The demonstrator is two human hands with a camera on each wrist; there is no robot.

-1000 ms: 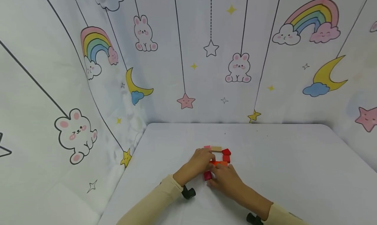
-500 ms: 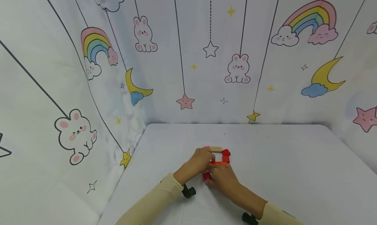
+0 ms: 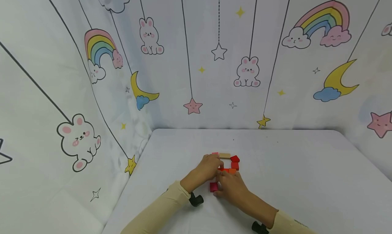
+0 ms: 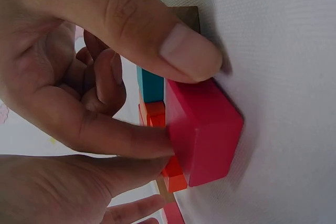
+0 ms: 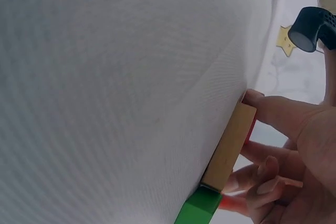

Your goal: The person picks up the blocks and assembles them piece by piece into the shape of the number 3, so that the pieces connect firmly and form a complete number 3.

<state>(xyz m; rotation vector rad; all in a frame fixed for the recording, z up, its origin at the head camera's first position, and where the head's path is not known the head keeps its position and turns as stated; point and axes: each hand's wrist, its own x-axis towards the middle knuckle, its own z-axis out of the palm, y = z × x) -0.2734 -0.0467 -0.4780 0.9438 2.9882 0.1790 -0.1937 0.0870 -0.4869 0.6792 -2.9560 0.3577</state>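
My right hand point(image 3: 234, 188) is low over the near end of a small arrangement of toy blocks. Its thumb and index finger grip a crimson block point(image 4: 210, 135), which lies on the white cloth; in the head view this crimson block point(image 3: 213, 187) shows left of the thumb. My left hand point(image 3: 209, 166) rests just beyond, its fingertips right at an orange block point(image 4: 176, 182); its hold is hidden. In the right wrist view a plain wooden block point(image 5: 231, 145) and a green block point(image 5: 197, 208) stand end to end beside my right fingers.
Beyond my hands lie a pink block point(image 3: 215, 153), a plain wood block point(image 3: 225, 156) and two red blocks point(image 3: 234, 166). A teal block point(image 4: 151, 85) shows behind the crimson one. All lie on a white-covered table point(image 3: 291, 179) before a patterned cloth wall point(image 3: 171, 77).
The crimson block has slid a little nearer and left and turned squarer, my right thumb moving with it. My left hand has stayed in place.
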